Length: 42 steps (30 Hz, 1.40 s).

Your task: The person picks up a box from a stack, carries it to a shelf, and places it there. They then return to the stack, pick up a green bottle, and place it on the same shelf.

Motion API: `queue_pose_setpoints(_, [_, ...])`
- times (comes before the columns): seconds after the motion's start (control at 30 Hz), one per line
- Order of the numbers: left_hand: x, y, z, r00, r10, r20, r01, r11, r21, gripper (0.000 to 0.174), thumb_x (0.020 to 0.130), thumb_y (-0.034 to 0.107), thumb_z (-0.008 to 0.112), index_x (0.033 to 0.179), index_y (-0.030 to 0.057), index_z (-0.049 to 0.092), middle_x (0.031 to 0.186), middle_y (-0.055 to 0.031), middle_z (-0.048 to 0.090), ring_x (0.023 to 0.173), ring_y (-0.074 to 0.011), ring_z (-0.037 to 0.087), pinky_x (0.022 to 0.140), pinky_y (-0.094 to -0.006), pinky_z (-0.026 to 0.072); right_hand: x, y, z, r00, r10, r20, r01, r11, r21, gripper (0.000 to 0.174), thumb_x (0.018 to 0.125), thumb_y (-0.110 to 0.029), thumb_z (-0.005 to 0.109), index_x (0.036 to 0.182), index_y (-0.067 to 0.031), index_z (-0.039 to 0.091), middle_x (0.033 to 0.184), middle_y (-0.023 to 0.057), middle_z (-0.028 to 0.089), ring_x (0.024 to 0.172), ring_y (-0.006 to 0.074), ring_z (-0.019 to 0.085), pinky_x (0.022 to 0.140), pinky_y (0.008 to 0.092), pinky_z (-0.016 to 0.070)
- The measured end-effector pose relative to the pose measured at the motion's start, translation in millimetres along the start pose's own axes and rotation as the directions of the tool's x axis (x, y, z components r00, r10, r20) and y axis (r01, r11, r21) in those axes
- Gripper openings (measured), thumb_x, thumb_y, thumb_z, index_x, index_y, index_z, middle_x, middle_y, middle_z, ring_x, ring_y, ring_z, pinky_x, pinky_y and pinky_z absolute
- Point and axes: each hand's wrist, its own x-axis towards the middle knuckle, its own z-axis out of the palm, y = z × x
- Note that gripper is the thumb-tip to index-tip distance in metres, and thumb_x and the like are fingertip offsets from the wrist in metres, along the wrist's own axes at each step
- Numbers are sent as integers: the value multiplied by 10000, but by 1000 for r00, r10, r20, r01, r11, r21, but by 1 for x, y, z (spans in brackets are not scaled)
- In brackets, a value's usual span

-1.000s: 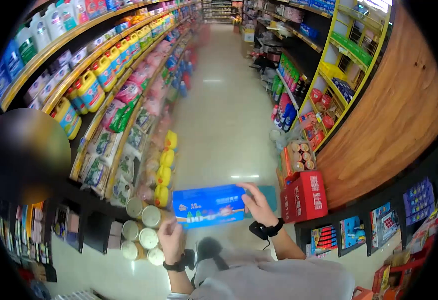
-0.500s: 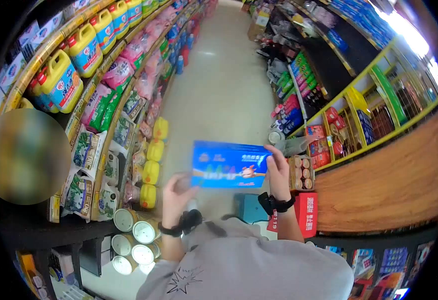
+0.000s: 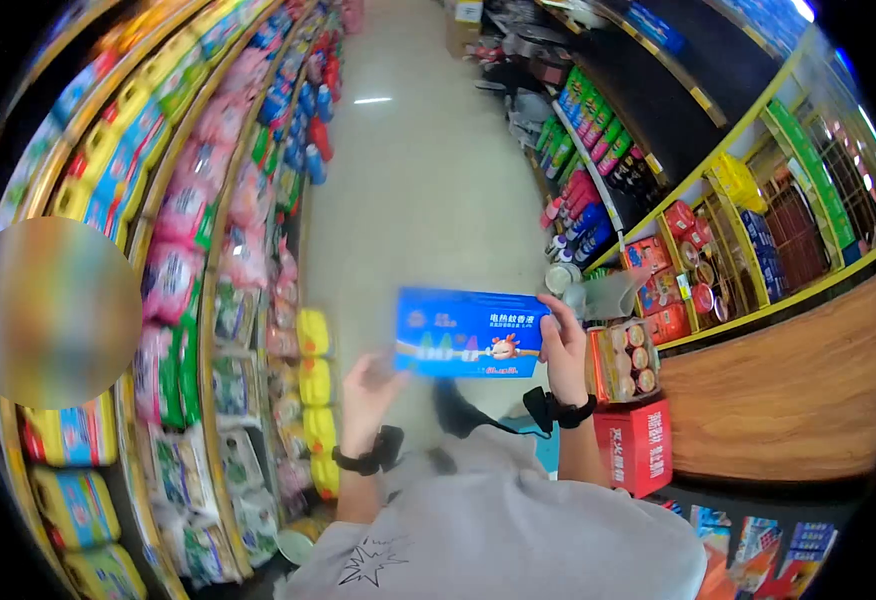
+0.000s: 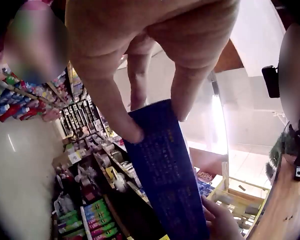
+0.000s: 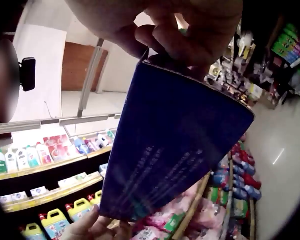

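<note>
I have the blue box (image 3: 473, 335) held up over the aisle floor (image 3: 398, 200), in front of the grey shirt (image 3: 518, 530), its printed face toward my head camera. My left hand (image 3: 370, 390) pinches one end, my right hand (image 3: 563, 350) the other; a red carton (image 3: 641, 450) stands off to the right.

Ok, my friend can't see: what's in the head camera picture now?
A person's left hand and right hand hold a blue box over a store aisle. Pink packages and yellow jugs line the picture's left side; a red box and a wooden panel are on the right.
</note>
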Motion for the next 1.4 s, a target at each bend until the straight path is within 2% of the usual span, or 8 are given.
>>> queue_pose_setpoints(0.37, [308,24,103,981,13,194,-6,999,-36,386,780,-76,738,1141,-30,609,1139,-93,627,1045,-179,597,927,-333,506,257,1,-50,995,-27,-91,33,998,62,356,994,-126,564,1339,-49,527,753,-22,566,606,52,509,550,214,418])
queue_pose_setpoints(0.73, [636,41,222,912,85,402,-78,996,-32,405,826,-57,687,1226,-44,620,1208,-109,585,1093,-208,596,956,-344,496,526,30,-69,946,-100,-308,68,991,-111,375,1001,-136,566,1360,-43,511,856,3,588,675,78,554,621,236,476])
queue_pose_setpoints(0.83, [714,67,262,872,104,478,-95,995,-43,396,834,-40,693,1224,-42,623,1178,-100,575,1096,-213,595,952,-345,498,596,-5,-66,888,-182,-423,126,980,-157,391,985,-90,576,1364,-32,498,1031,33,612,790,78,571,654,235,487])
queue_pose_setpoints(0.9, [770,85,295,860,137,491,-162,987,7,377,848,-15,697,1217,-45,627,1118,-89,578,1069,-210,605,947,-337,498,652,-9,-76,782,-394,-482,234,904,-358,427,964,-68,600,1369,-14,477,1188,68,624,868,82,580,685,229,499])
queue_pose_setpoints(1.0, [837,108,353,845,175,505,-225,973,41,356,858,-5,691,1206,-45,631,1088,-90,587,1038,-200,616,938,-326,499,709,-16,-83,652,-305,-694,258,950,-175,423,868,-5,664,1277,10,554,1224,121,633,1103,185,612,951,327,495])
queue_pose_setpoints(1.1, [903,115,419,815,238,529,-286,958,10,281,892,-10,659,1163,-77,629,1097,-79,618,1001,-161,632,889,-293,509,765,-27,-106,600,-398,-694,214,916,-341,389,858,1,666,1239,28,593,1235,142,632,1128,208,614,953,340,498])
queue_pose_setpoints(1.23, [976,134,521,767,288,574,-317,947,-52,289,904,21,665,1174,-81,636,1058,-70,652,965,-143,630,871,-281,504,847,-58,-161,455,-696,-555,154,675,-721,414,839,12,662,1251,-5,636,1185,151,631,973,208,660,838,302,537])
queue_pose_setpoints(1.4, [1055,171,657,710,318,628,-410,912,2,334,953,96,634,1236,-79,609,1050,-58,664,926,-109,599,846,-261,480,936,-117,-223,422,-670,-611,90,701,-707,492,829,-9,678,1315,-41,606,1138,138,611,915,196,637,737,270,545])
